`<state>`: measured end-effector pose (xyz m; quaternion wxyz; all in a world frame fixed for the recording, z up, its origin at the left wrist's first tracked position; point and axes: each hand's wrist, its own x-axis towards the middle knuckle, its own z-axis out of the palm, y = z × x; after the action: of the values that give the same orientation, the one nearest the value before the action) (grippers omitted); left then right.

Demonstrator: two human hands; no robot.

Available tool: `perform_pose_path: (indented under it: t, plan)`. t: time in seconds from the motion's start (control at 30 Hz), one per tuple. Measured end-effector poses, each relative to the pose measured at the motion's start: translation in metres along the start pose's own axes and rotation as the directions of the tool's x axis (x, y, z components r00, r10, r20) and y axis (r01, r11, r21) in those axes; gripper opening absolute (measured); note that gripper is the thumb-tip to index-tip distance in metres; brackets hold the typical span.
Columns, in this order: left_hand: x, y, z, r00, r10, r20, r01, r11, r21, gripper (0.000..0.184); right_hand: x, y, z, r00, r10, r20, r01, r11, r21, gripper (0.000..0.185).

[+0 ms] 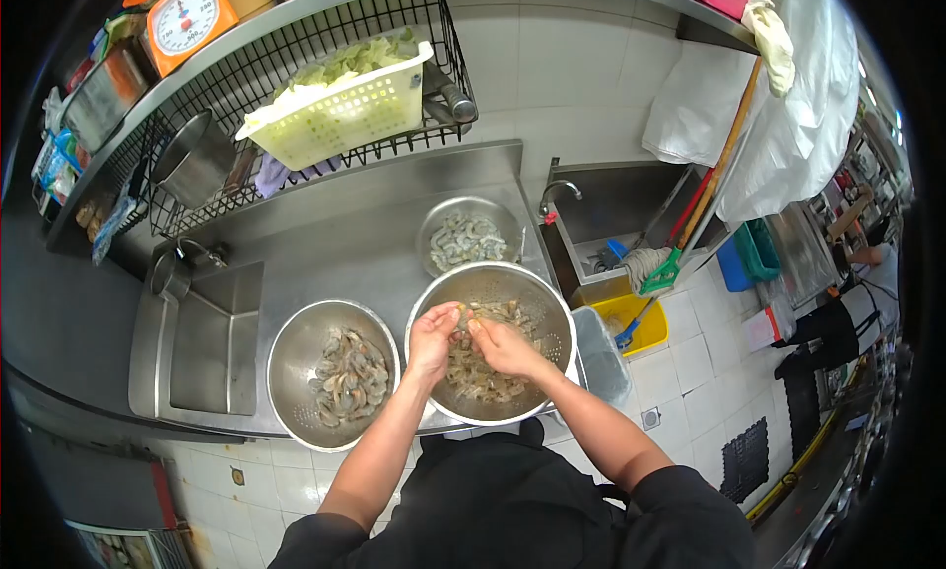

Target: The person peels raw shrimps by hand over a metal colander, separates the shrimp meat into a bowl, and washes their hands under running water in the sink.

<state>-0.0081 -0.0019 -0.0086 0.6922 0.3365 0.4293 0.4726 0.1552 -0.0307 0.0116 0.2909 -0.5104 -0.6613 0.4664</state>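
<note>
My left hand [434, 340] and my right hand [501, 346] meet above a big steel colander [563, 344]. Fingertips of both are pinched around a small shrimp, mostly covered by the fingers. Beneath them, brownish shrimp shells [493, 380] lie in the colander. To the left, another perforated steel bowl [291, 357] holds grey, unpeeled shrimp [352, 374]. Behind the colander, a smaller steel bowl [431, 226] contains pale, peeled shrimp [467, 241].
A sink [212, 357] with a small pot [171, 276] is at the left. Overhead, a wire rack carries a basket of greens [345, 111]. Right of the counter stand a plastic bin [603, 357], a yellow bucket [645, 325] and mops. A person [838, 323] stands far right.
</note>
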Motion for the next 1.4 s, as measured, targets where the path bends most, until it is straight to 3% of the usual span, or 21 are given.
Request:
perform_pose_path:
  t: [0.03,0.1,0.2,0.33,0.4,0.53,0.6,0.63,0.7,0.73,0.77,0.8,0.83,0.9,0.97,1.13,1.23,1.4]
  plan:
    - [-0.001,-0.002,0.002,1.000,0.009,0.009,-0.008,0.999,-0.038,0.018,0.002,0.003,0.004,1.000,0.001,-0.001,-0.001,1.000,-0.001,0.033]
    - [0.000,-0.004,0.003,1.000,0.020,0.020,-0.018,0.997,-0.075,0.020,0.006,0.011,0.015,0.976,-0.176,-0.129,0.157,0.978,-0.140,0.030]
    - [-0.001,-0.003,0.001,0.999,0.041,0.028,-0.035,0.983,-0.182,0.020,0.007,0.013,0.022,0.940,-0.268,-0.213,0.238,0.958,-0.157,0.027]
    - [-0.002,-0.002,-0.001,0.999,-0.049,0.013,0.051,0.947,-0.318,0.021,0.007,0.007,0.031,0.945,-0.239,-0.224,0.206,0.965,-0.160,0.027]
    - [-0.001,-0.001,-0.001,0.997,-0.073,0.001,0.069,0.936,-0.346,0.021,0.007,0.005,0.039,0.912,-0.266,-0.313,0.230,0.962,-0.147,0.026]
    - [0.006,0.001,-0.005,0.995,-0.092,-0.032,0.077,0.943,-0.323,0.020,-0.006,-0.005,0.035,0.951,-0.208,-0.231,0.167,0.968,-0.185,0.027]
    - [0.009,0.006,-0.009,0.997,-0.051,-0.051,0.033,0.953,-0.301,0.020,-0.010,0.000,0.026,0.989,-0.146,0.019,0.143,0.924,-0.353,0.032]
    - [0.006,0.014,-0.006,0.997,-0.047,-0.061,0.034,0.979,-0.200,0.021,-0.010,0.005,0.019,0.988,-0.151,0.027,0.150,0.923,-0.354,0.032]
    - [0.000,0.021,-0.005,0.996,-0.044,-0.073,0.037,0.994,-0.098,0.021,-0.012,0.012,0.004,0.976,0.094,0.198,0.073,0.712,-0.698,0.039]
    - [-0.002,0.020,-0.004,0.997,-0.057,-0.045,0.056,0.998,-0.032,0.024,-0.016,0.012,0.000,0.995,-0.088,0.049,0.095,0.670,-0.736,0.036]
    - [-0.003,0.018,-0.003,0.997,-0.073,-0.015,0.073,0.997,0.034,0.026,-0.012,0.011,0.000,0.995,-0.085,0.044,0.090,0.670,-0.737,0.036]
    - [-0.002,0.012,-0.002,0.997,-0.078,-0.009,0.078,0.996,0.035,0.026,-0.006,0.006,0.001,0.974,-0.178,-0.137,0.089,0.866,-0.492,0.032]
    - [-0.002,0.005,-0.002,1.000,-0.010,0.019,0.007,0.991,0.136,0.027,-0.002,0.003,0.002,0.920,-0.203,-0.335,0.141,0.969,-0.201,0.028]
    - [-0.005,0.000,0.003,0.997,0.051,0.064,-0.064,0.969,0.237,0.029,0.004,0.000,0.004,0.926,-0.173,-0.336,0.124,0.979,-0.161,0.025]
    - [-0.012,0.005,0.011,0.987,0.158,0.024,-0.150,0.866,0.477,0.027,0.010,-0.003,0.003,0.940,-0.135,-0.314,0.114,0.990,-0.085,0.018]
    - [-0.012,0.011,0.011,0.974,0.222,-0.045,-0.194,0.920,0.340,0.021,0.016,-0.003,0.000,0.921,-0.298,-0.252,0.242,0.942,-0.231,0.017]
    - [-0.010,0.014,0.009,0.981,0.186,-0.060,-0.158,0.937,0.313,0.016,0.016,-0.010,-0.004,0.924,-0.344,-0.168,0.291,0.916,-0.276,0.015]
    - [-0.005,0.006,0.001,0.991,0.104,-0.083,-0.100,0.994,0.053,0.016,0.019,-0.014,-0.005,0.933,-0.354,-0.070,0.314,0.892,-0.325,0.014]
